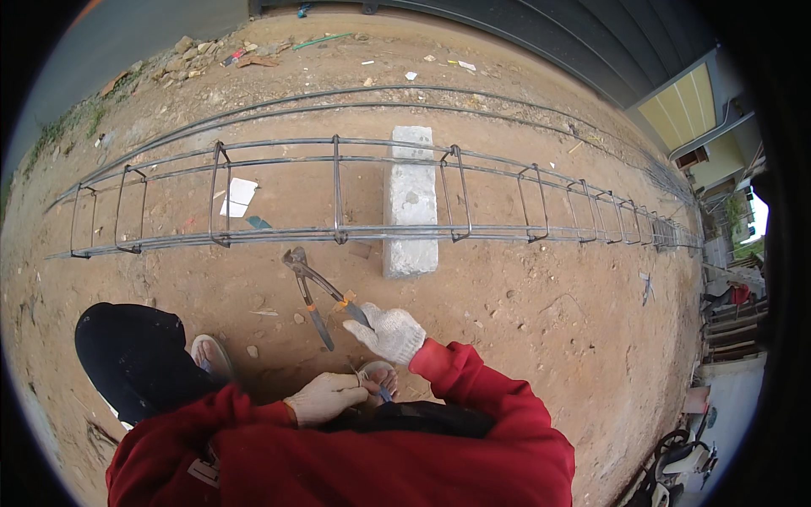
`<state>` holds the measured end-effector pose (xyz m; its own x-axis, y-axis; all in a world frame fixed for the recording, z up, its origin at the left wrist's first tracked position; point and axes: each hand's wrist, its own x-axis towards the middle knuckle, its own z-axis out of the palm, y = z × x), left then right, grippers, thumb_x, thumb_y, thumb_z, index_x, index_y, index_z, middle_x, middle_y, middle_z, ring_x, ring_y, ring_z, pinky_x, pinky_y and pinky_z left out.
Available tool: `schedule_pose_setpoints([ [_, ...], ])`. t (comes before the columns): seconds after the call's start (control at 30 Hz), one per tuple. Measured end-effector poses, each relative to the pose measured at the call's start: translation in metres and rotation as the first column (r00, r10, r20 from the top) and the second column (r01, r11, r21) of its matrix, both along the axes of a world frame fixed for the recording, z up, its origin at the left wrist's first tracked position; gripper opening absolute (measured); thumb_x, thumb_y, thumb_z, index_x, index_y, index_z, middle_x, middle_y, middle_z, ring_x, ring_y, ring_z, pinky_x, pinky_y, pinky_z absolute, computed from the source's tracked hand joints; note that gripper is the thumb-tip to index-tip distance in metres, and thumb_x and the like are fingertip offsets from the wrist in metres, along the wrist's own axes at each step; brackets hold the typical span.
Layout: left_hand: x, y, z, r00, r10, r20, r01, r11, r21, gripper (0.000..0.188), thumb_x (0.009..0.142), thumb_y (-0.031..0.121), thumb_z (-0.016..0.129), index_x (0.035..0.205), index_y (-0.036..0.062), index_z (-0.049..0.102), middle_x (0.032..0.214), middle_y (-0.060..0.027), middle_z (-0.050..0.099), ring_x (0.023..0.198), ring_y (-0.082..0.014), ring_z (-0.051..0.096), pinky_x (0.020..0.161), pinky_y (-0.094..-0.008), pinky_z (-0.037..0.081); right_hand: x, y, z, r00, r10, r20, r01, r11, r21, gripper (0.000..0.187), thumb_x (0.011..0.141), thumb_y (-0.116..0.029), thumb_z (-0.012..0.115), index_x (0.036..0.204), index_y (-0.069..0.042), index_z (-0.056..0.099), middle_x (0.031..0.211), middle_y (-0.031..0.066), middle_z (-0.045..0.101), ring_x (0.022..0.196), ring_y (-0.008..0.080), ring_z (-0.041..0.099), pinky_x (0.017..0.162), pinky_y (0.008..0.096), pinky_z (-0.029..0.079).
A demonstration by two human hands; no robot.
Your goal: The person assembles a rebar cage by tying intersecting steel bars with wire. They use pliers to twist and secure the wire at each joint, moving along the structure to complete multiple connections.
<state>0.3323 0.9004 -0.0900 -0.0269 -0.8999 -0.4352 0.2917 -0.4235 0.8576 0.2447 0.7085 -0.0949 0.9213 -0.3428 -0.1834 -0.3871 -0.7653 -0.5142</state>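
Note:
In a white knit glove, my right hand is closed around one handle of a pair of long-handled pincers. The other handle swings free to the left, so the handles are spread. The pincers' jaws point away from me, just short of the near bars of a long rebar cage with square stirrups. My left hand, also gloved, is low by my lap with its fingers drawn together. Something thin shows at its fingertips, perhaps wire, too small to make out. The cage lies across a pale concrete block.
Loose long bars lie on the dirt beyond the cage. A white sheet is under the cage at left. My sandalled foot and black-clad knee are close by. A motorcycle stands far right; rubble lines the back left.

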Motion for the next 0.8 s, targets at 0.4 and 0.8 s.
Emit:
schedule_pose_setpoints([
  [0.4, 0.005, -0.071, 0.044, 0.962, 0.272, 0.020, -0.268, 0.956, -0.117, 0.032, 0.100, 0.009, 0.057, 0.129, -0.0023, 0.063, 0.092, -0.0094, 0.072, 0.086, -0.0126, 0.069, 0.078, -0.0253, 0.055, -0.034, -0.180, 0.085, 0.867, 0.101, 0.487, 0.215, 0.807, -0.550, 0.016, 0.089, -0.018, 0.067, 0.098, -0.004, 0.068, 0.090, 0.0173, 0.067, 0.089, 0.0373, 0.064, 0.076, 0.0438, 0.052],
  [0.8, -0.016, -0.129, 0.039, 0.932, 0.360, 0.031, -0.346, 0.914, -0.211, 0.030, 0.101, 0.016, 0.058, 0.123, -0.0021, 0.066, 0.103, -0.0072, 0.070, 0.064, -0.0078, 0.060, 0.062, -0.0235, 0.049, -0.039, -0.183, 0.118, 0.937, 0.005, 0.350, 0.100, 0.954, -0.281, 0.030, 0.085, -0.035, 0.075, 0.080, -0.006, 0.071, 0.072, 0.0147, 0.065, 0.069, 0.0376, 0.063, 0.062, 0.0447, 0.049],
])
